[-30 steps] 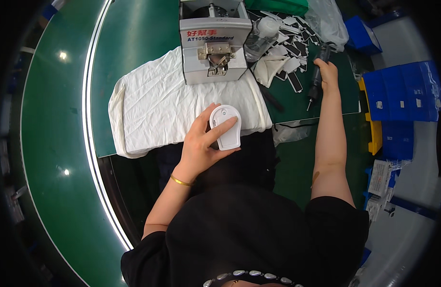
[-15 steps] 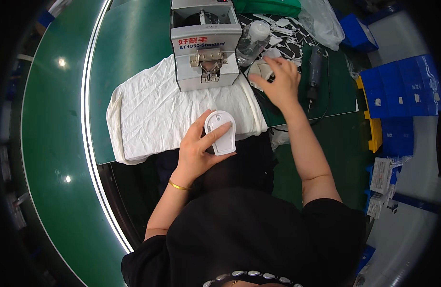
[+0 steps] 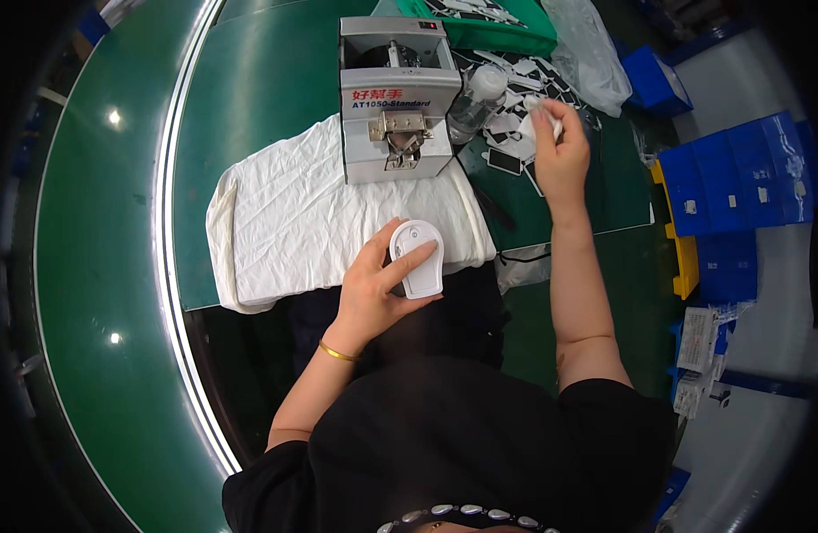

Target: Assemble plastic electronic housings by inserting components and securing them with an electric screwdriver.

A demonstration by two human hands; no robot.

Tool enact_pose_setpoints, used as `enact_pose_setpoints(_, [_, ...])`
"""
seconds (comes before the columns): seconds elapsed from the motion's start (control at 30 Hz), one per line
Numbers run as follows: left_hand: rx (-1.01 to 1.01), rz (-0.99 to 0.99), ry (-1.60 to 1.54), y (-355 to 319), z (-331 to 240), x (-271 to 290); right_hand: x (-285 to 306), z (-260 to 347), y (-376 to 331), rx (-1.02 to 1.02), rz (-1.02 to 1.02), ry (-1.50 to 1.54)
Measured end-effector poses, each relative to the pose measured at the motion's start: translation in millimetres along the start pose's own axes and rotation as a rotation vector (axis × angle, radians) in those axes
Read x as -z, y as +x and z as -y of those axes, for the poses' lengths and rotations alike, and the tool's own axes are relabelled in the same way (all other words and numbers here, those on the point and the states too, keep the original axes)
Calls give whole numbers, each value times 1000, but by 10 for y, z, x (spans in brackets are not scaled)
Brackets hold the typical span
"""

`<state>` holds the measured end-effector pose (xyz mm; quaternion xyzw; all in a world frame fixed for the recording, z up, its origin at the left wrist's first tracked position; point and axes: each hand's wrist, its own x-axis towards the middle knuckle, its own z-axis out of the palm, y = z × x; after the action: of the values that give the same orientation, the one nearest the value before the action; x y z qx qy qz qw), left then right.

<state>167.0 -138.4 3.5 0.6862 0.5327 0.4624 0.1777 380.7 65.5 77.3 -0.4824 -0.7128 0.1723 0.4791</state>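
My left hand [image 3: 371,289] grips a white plastic housing [image 3: 421,277], rounded at the far end and narrower at the near end. Its thumb and fingers wrap the edges, and one finger lies across the recessed face. Further off to the right, my right hand [image 3: 564,160] is closed in a pinch on a small crumpled white cloth [image 3: 551,124], partly covered by the fingers. Below that cloth lie loose white and black flat pieces [image 3: 505,160]. Beside them stands a clear bottle with a white cap [image 3: 489,82].
A grey bench machine [image 3: 398,133] stands on a white cloth-covered pad [image 3: 280,204] ahead of me. Behind the loose pieces sits a green tray [image 3: 507,37], with a clear plastic bag [image 3: 587,53] beside it. Blue bins [image 3: 738,173] line the right side.
My right hand has moved right and slightly away, closing from spread fingers to a pinch on the cloth. The left hand keeps its hold on the housing. The whole view has shifted slightly.
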Motion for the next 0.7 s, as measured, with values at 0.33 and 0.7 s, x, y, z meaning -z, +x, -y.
enact_pose_setpoints(0.33, [-1, -7, -2, -32, 3, -33, -98, 390, 495, 388, 247, -395])
enact_pose_setpoints(0.7, [-65, -41, -5, -23, 63, -65, -116, 336, 583, 409, 300, -425])
